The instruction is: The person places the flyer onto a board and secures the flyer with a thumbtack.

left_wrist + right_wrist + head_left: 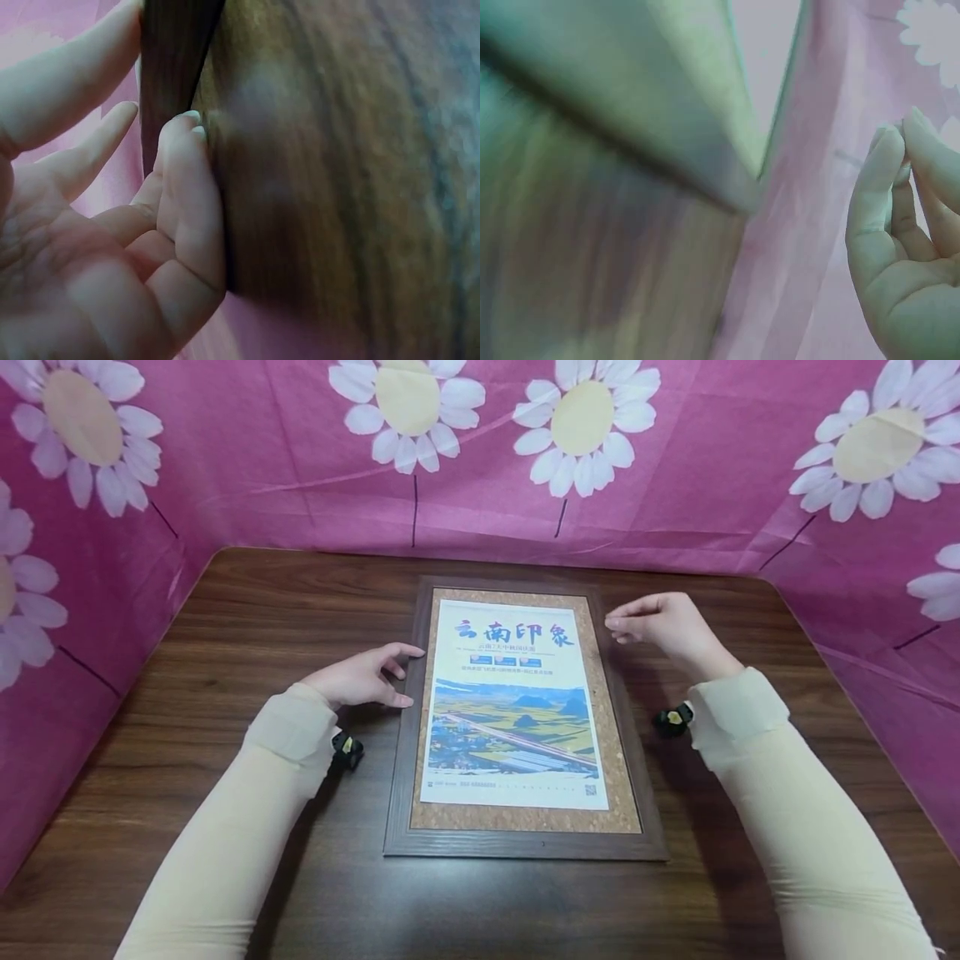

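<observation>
Left hand [360, 678]: grip wide, fingers touching picture frame [525, 845]; light pressure should steady it. Right hand [671, 625]: fingertips pinched nearby, seemingly empty.

Head view bright, glare on tabletop [337, 877]; left wrist view dim; frame [630, 86] seemingly motion-blurred in right's.

Pink cloth [495, 522] with white, yellow-centred daisies [581, 418] lines the far, left and right edges of the wood-grain surface [300, 602].

Cream sleeves [202, 852] end in pale cuffs [291, 731] with black, yellow-marked wrist cameras [349, 751].
</observation>
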The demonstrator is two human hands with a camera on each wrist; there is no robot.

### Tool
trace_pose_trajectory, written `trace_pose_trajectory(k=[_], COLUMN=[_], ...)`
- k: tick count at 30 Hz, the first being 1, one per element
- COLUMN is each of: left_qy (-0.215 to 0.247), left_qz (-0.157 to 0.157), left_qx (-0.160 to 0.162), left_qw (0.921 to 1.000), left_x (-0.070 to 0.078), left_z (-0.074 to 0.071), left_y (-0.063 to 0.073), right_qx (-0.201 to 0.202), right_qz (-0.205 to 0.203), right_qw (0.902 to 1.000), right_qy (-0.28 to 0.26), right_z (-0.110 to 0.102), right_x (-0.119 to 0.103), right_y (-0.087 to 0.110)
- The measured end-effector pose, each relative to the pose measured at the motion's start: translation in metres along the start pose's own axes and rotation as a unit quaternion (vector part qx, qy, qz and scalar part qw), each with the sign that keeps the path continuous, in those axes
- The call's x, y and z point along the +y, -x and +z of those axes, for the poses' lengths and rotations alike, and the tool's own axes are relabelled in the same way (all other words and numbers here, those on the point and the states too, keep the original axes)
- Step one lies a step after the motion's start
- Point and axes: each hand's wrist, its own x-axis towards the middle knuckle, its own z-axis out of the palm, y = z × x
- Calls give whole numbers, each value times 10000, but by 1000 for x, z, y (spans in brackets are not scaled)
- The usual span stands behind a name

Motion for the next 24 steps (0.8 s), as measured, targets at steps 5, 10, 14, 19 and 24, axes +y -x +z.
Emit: trace_pose_trajectory(k=[5, 10, 14, 19, 24], left_qy=[-51, -110, -142, -160, -198], left_qz=[23, -26, -12, 16, 40], left_qx=[39, 104, 172, 208, 247], left_qw=[10000, 9999, 9998, 9997, 9995], left_x=[0, -2, -5, -8, -10], left_z=[0, 1, 3, 3, 5], left_y=[0, 1, 3, 4, 2], right_qx=[-14, -40, -38, -122, -248], right_qz=[26, 194, 475, 813, 1079], right_qw=[9958, 9883, 9846, 9829, 9855], right_qy=[-917, -1513, -1683, -1647, -1289], right_z=[12, 27, 44, 66, 84], right_x=[-20, -33, -41, -48, -48], right_y=[-14, -31, -46, -64, -78])
